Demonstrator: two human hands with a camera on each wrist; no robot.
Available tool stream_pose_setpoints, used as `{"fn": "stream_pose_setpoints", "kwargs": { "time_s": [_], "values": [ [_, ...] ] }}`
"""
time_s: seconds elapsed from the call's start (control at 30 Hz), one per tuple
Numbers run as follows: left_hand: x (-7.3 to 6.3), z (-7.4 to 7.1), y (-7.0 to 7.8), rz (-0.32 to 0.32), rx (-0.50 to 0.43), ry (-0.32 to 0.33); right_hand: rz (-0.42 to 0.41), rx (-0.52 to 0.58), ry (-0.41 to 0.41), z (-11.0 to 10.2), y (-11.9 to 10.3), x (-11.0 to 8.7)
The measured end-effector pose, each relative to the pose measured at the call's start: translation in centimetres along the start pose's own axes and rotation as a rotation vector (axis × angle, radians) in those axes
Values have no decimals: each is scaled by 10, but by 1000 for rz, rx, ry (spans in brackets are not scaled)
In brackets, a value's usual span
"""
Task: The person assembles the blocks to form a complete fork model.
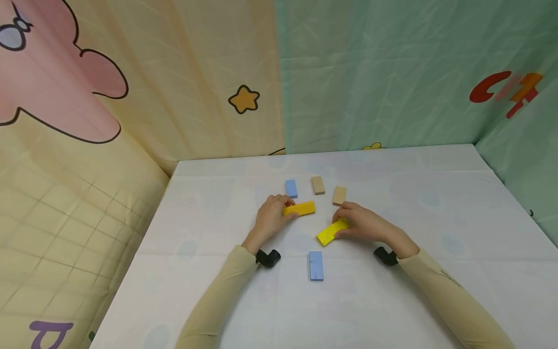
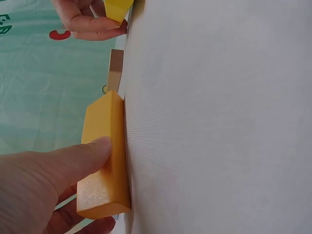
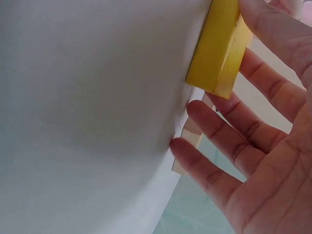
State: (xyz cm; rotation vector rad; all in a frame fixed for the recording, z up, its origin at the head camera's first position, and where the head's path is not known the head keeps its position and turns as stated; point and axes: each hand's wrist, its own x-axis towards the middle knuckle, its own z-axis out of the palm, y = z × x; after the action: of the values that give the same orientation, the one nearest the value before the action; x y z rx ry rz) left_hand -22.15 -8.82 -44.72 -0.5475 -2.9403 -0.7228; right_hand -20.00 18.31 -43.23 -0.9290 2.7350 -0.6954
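My left hand (image 1: 270, 216) pinches an orange-yellow rectangular block (image 1: 304, 208) by its left end. In the left wrist view the thumb lies across this block (image 2: 100, 161), which sits on or very close to the white surface. A brighter yellow block (image 1: 329, 234), set at a slant, is held by my right hand (image 1: 363, 223) at its upper right end. From the right wrist the yellow block (image 3: 217, 53) shows between thumb and index finger, while the other fingers spread beside it. A small gap separates the two held blocks.
Beyond the hands lie a blue block (image 1: 291, 188) and two wooden blocks (image 1: 318, 185) (image 1: 339, 196). Nearer to me is another blue block (image 1: 316, 266). All lie on a white-covered table (image 1: 196, 213), with printed curtains (image 1: 209, 72) behind and at the sides.
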Motion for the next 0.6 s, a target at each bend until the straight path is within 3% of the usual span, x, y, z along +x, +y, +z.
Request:
{"fn": "stream_pose_setpoints", "kwargs": {
  "time_s": [0.33,0.6],
  "values": [
    [-2,-3,5,28,-18,34,-5,21,12,-4,-3,-8],
    [-5,-5,7,46,-26,4,-62,19,58,-5,-1,-14]
  ]
}}
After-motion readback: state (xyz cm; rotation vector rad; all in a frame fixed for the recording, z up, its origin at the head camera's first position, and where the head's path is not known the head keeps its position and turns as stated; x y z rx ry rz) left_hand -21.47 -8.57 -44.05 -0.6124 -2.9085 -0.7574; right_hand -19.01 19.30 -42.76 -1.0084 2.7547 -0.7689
